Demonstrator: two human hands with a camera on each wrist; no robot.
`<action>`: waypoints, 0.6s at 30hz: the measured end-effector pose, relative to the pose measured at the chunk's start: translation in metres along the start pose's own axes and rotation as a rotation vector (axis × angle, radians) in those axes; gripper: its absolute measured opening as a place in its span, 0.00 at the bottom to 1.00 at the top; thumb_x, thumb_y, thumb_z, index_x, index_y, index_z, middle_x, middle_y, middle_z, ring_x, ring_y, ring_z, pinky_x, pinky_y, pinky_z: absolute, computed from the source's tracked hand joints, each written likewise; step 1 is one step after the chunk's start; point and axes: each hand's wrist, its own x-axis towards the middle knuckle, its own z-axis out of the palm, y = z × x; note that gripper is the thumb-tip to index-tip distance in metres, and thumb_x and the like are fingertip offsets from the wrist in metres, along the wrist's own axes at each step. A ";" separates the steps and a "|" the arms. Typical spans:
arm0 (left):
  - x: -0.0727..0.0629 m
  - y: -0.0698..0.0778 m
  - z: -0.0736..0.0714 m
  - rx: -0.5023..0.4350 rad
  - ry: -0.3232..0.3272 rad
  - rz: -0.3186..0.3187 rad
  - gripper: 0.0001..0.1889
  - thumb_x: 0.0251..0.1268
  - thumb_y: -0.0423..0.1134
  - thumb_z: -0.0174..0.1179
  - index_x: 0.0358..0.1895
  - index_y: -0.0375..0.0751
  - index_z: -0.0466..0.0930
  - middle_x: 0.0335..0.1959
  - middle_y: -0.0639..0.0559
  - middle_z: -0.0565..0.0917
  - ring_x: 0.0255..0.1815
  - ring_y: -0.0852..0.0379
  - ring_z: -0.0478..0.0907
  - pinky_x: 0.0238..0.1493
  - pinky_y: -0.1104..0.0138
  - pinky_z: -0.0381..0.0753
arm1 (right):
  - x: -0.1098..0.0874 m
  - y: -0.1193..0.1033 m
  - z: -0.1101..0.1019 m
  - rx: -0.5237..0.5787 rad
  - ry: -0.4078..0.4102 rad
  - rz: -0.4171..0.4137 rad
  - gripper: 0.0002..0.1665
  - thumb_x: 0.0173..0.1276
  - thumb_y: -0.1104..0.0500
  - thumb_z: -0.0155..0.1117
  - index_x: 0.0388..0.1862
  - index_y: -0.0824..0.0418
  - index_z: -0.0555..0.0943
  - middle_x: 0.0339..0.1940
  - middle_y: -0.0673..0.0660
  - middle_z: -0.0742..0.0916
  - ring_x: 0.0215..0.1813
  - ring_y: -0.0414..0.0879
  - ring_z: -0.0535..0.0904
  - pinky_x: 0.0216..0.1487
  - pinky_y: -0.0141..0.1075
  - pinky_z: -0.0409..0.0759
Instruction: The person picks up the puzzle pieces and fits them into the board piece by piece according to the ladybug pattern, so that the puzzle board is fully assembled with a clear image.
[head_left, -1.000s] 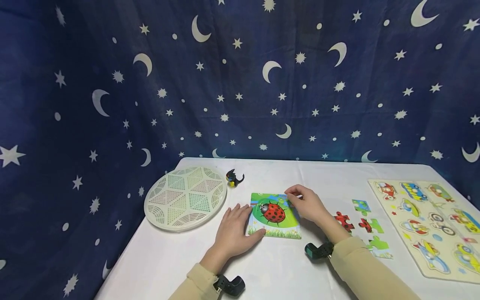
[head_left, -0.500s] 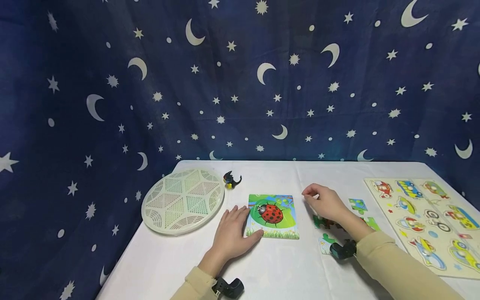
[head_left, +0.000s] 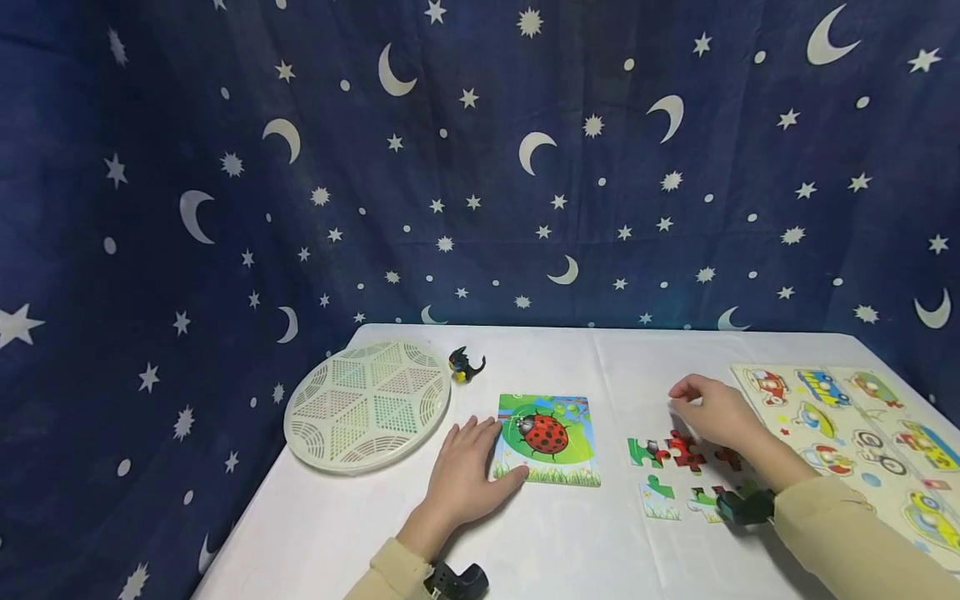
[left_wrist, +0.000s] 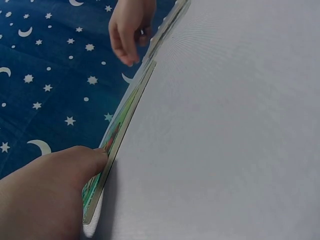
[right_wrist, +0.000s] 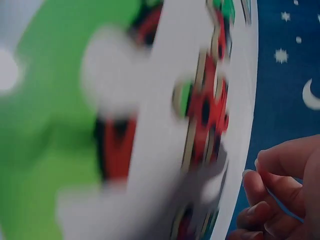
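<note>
A square ladybug puzzle board (head_left: 557,471) lies mid-table, with a red spotted ladybug on green. My left hand (head_left: 467,477) rests at its left side, fingers spread along that edge and the thumb on the front corner; the left wrist view shows the thumb (left_wrist: 90,162) against the board's edge. Loose jigsaw pieces lie to the right, among them a red and black piece (head_left: 684,452), a green piece (head_left: 643,451) and a grass piece (head_left: 660,502). My right hand (head_left: 716,411) is above them, fingers loosely bent, thumb and forefinger close together with nothing visible between. Its forearm hides some pieces.
A round, pale patterned lid (head_left: 367,408) is at the left rear, beside a small black toy figure (head_left: 465,365). A wooden vehicle puzzle board (head_left: 817,429) lies at the far right, partly behind my right arm. A dark star-patterned cloth (head_left: 480,167) hangs behind the table.
My right hand has left the top right corner of the ladybug board and moved right, over the loose pieces. My left hand stays at the board's left edge.
</note>
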 end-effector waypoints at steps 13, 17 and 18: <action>0.000 0.000 0.000 0.012 0.006 0.002 0.41 0.63 0.66 0.60 0.71 0.40 0.74 0.71 0.44 0.75 0.76 0.41 0.64 0.78 0.45 0.53 | -0.007 0.045 -0.036 -0.111 -0.094 0.115 0.33 0.67 0.46 0.70 0.49 0.77 0.76 0.41 0.70 0.82 0.41 0.60 0.78 0.40 0.54 0.80; -0.001 0.000 0.000 0.014 0.003 -0.001 0.41 0.63 0.66 0.60 0.71 0.40 0.74 0.70 0.44 0.75 0.76 0.41 0.64 0.78 0.45 0.53 | -0.011 0.052 -0.039 -0.127 -0.126 0.165 0.47 0.62 0.37 0.74 0.50 0.81 0.72 0.39 0.71 0.81 0.40 0.60 0.76 0.39 0.52 0.80; 0.000 0.000 0.000 0.014 0.003 0.000 0.41 0.63 0.66 0.60 0.71 0.40 0.74 0.70 0.44 0.75 0.76 0.41 0.64 0.78 0.45 0.53 | -0.012 0.053 -0.038 -0.124 -0.129 0.179 0.49 0.60 0.36 0.74 0.50 0.81 0.72 0.40 0.72 0.80 0.40 0.61 0.76 0.39 0.52 0.80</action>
